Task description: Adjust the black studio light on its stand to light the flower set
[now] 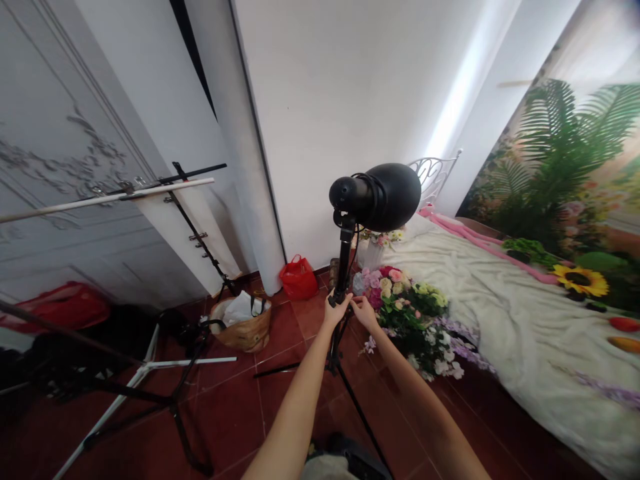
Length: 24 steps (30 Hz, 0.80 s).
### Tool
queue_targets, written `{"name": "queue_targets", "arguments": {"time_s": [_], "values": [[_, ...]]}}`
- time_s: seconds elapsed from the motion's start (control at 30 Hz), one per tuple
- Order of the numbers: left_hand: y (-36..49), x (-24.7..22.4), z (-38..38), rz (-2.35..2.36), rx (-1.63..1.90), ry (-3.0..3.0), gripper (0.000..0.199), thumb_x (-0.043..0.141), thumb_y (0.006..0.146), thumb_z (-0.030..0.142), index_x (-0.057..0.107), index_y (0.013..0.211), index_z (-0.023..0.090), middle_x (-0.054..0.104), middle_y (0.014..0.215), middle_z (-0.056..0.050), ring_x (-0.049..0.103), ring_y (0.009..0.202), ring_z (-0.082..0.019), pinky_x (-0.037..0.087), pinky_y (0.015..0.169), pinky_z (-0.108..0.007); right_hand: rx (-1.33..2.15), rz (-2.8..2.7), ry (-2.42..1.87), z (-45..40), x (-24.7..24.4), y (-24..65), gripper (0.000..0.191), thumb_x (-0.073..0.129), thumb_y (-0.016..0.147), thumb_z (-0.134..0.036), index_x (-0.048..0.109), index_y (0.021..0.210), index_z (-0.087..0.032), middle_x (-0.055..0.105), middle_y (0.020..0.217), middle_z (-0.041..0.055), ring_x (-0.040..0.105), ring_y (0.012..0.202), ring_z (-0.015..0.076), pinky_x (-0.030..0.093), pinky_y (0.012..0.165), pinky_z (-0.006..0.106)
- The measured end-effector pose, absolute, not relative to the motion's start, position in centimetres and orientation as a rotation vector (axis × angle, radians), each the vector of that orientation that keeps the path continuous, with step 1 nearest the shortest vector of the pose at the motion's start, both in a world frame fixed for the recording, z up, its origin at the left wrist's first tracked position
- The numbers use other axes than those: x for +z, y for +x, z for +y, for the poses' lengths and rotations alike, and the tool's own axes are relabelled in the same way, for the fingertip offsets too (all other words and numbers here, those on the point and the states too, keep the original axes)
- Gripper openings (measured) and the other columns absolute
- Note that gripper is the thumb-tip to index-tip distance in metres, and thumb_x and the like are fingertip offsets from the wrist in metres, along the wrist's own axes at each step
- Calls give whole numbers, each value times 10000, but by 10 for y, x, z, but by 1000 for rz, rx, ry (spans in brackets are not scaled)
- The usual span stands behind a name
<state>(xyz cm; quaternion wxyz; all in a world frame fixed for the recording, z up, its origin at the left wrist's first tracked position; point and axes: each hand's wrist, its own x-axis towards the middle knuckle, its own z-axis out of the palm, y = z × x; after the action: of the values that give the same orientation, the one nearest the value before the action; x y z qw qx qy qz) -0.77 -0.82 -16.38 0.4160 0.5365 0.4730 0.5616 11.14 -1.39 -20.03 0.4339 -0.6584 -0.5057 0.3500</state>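
Note:
A black studio lamp [390, 198] with a round hood sits on top of a black tripod stand [344, 263], its hood turned to the right. My left hand [337, 309] is wrapped round the stand's upright, just below the lamp's neck. Close beside it on the right, my right hand [364, 311] has its fingers pinched together at the side of the stand; what lies between them is too small to make out. The stand's thin legs spread over the red tiled floor below my hands.
Artificial flowers [400, 300] lie right of the stand, beside a bed with a cream cover [465, 267]. A red bag [299, 279] and a basket [250, 330] stand to the left. More stands with legs and crossbars [175, 363] fill the left side.

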Motion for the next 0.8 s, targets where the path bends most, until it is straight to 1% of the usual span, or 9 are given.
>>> {"name": "queue_targets", "arguments": {"time_s": [0.1, 0.2, 0.27, 0.37, 0.47, 0.6, 0.73, 0.8], "values": [[-8, -162, -9, 1171, 1434, 1335, 290, 669, 657, 436, 601, 745, 168, 655, 737, -45, 611, 697, -157, 488, 718, -300, 543, -1588, -1606, -34, -206, 117, 301, 409, 826, -300, 560, 1071, -209, 633, 947, 41, 595, 796, 158, 469, 730, 280], [-7, -161, -10, 1161, 1439, 1311, 284, 674, 649, 428, 602, 743, 171, 656, 745, -47, 611, 714, -160, 490, 722, -305, 397, -1794, -1591, -49, -206, 122, 395, 414, 807, -212, 512, 1188, -244, 562, 1154, 48, 569, 921, 162, 465, 767, 275], [-6, -161, -10, 1167, 1440, 1295, 286, 682, 641, 428, 601, 732, 169, 660, 752, -52, 614, 731, -163, 492, 726, -302, 322, -1877, -1605, -52, -203, 123, 431, 441, 791, -187, 502, 1211, -265, 526, 1212, 43, 535, 1003, 175, 464, 774, 268], [-5, -161, -10, 1189, 1445, 1294, 294, 695, 625, 427, 604, 727, 166, 669, 774, -61, 618, 746, -170, 492, 736, -306, 229, -1978, -1632, -46, -196, 122, 417, 462, 784, -167, 523, 1183, -270, 534, 1196, 41, 493, 1060, 189, 456, 787, 264], [-5, -162, -9, 1214, 1438, 1319, 297, 688, 638, 423, 611, 762, 164, 671, 776, -61, 618, 727, -169, 494, 728, -307, 154, -2062, -1688, -35, -189, 121, 384, 491, 752, -136, 556, 1118, -233, 563, 1141, 67, 486, 1046, 210, 449, 772, 268], [-5, -163, -8, 1209, 1432, 1322, 304, 686, 644, 424, 613, 790, 167, 669, 758, -51, 618, 704, -164, 498, 716, -305, 144, -2209, -1650, -23, -185, 122, 359, 510, 712, -102, 582, 1052, -191, 605, 1048, 93, 500, 1032, 226, 429, 809, 279], [-6, -167, -7, 1204, 1415, 1299, 307, 685, 646, 429, 617, 795, 170, 667, 750, -44, 621, 711, -166, 498, 713, -303, 239, -2224, -1733, -12, -184, 125, 331, 510, 717, -125, 612, 1025, -188, 638, 959, 95, 578, 907, 216, 431, 758, 277], [-6, -169, -6, 1195, 1414, 1305, 304, 671, 664, 428, 616, 813, 169, 666, 764, -45, 618, 715, -162, 497, 709, -299, 385, -2175, -1792, -2, -182, 126, 256, 552, 694, -156, 650, 927, -191, 656, 876, 90, 601, 846, 219, 432, 738, 279]]}}
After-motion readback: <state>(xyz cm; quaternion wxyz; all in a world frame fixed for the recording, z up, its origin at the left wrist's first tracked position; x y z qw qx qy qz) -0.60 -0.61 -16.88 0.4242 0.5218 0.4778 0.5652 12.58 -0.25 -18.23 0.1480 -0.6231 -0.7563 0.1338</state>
